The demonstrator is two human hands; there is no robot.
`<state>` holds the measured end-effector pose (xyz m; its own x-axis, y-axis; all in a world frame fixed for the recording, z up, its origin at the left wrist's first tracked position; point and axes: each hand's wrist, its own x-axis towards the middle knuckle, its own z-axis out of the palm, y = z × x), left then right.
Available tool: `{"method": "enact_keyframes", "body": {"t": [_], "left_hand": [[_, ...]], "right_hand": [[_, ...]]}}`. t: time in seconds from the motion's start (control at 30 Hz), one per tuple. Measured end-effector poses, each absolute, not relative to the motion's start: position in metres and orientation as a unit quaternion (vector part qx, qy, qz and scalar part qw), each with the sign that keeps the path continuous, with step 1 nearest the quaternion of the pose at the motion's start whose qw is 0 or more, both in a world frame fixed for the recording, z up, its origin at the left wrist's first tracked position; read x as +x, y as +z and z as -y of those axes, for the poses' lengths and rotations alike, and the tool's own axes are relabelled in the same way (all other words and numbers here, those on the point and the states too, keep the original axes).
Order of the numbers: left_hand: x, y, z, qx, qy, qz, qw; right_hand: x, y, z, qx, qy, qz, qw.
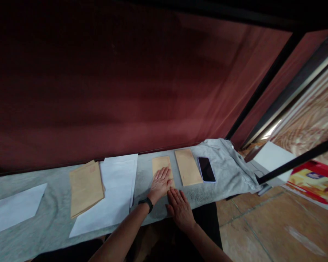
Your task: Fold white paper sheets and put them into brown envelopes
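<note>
My left hand (160,183) lies flat, fingers stretched, on a small brown envelope (160,163) in the middle of the grey cloth-covered table (51,222). A black band is on that wrist. My right hand (180,208) lies flat just to the right and nearer me, fingers spread, its fingertips at the envelope's near edge. A second brown envelope (188,166) lies right of the first. A dark phone (206,169) lies beside it, face up.
A stack of brown envelopes (85,187) and white paper sheets (116,193) lie to the left. Another white sheet (13,207) is at far left. A red curtain (125,91) hangs behind. Tiled floor (273,225) and a white sheet (273,158) are to the right.
</note>
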<state>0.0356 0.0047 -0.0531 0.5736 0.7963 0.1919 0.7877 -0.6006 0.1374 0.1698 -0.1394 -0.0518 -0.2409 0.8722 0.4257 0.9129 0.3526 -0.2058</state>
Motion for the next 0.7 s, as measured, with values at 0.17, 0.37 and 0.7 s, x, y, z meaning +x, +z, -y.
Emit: {"method": "enact_keyframes", "body": {"t": [0.17, 0.37, 0.7], "left_hand": [[0.006, -0.055, 0.039, 0.905, 0.131, -0.403, -0.021], [-0.021, -0.053, 0.084, 0.927, 0.114, -0.354, -0.040], [-0.025, -0.057, 0.092, 0.927, 0.112, -0.358, -0.023]], "right_hand": [[0.170, -0.054, 0.141, -0.565, -0.047, 0.786, 0.246], [0.171, -0.057, 0.147, -0.571, -0.032, 0.784, 0.242], [0.167, -0.054, 0.120, -0.565, 0.034, 0.793, 0.227]]}}
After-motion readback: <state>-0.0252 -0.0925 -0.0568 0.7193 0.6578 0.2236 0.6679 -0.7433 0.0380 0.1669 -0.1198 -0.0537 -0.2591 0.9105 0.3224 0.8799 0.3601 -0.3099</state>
